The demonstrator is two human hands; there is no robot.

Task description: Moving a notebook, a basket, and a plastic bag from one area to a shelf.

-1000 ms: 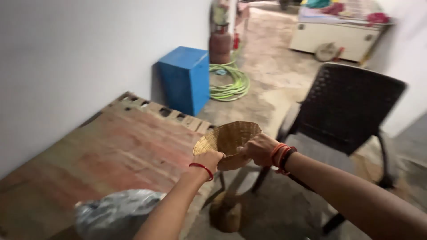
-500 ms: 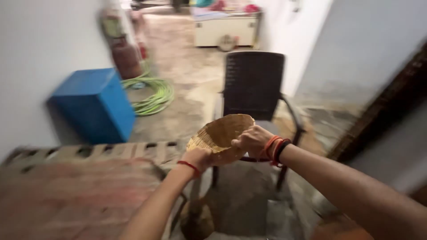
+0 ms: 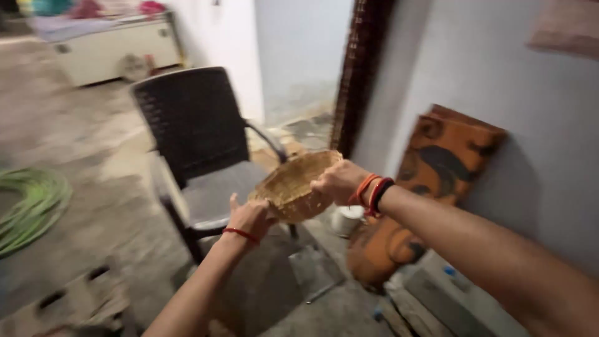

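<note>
A shallow woven straw basket (image 3: 293, 184) is held in the air with both hands, tilted with its hollow toward me. My left hand (image 3: 249, 218), a red thread on its wrist, grips the near left rim. My right hand (image 3: 337, 182), with red and orange bangles, grips the right rim. Behind and below the basket stands a dark plastic armchair (image 3: 193, 137).
A painted orange and black board (image 3: 430, 175) leans on the right wall, with a small white pot (image 3: 347, 219) at its foot. A coiled green hose (image 3: 31, 206) lies on the floor at left. A white chest (image 3: 112, 53) stands far back. A dark doorframe (image 3: 359, 68) rises behind the chair.
The view has swung to the right: the blue box and the cot have left the picture, the chair has moved to the left, and the right wall and board have come in. Both hands still hold the basket.
</note>
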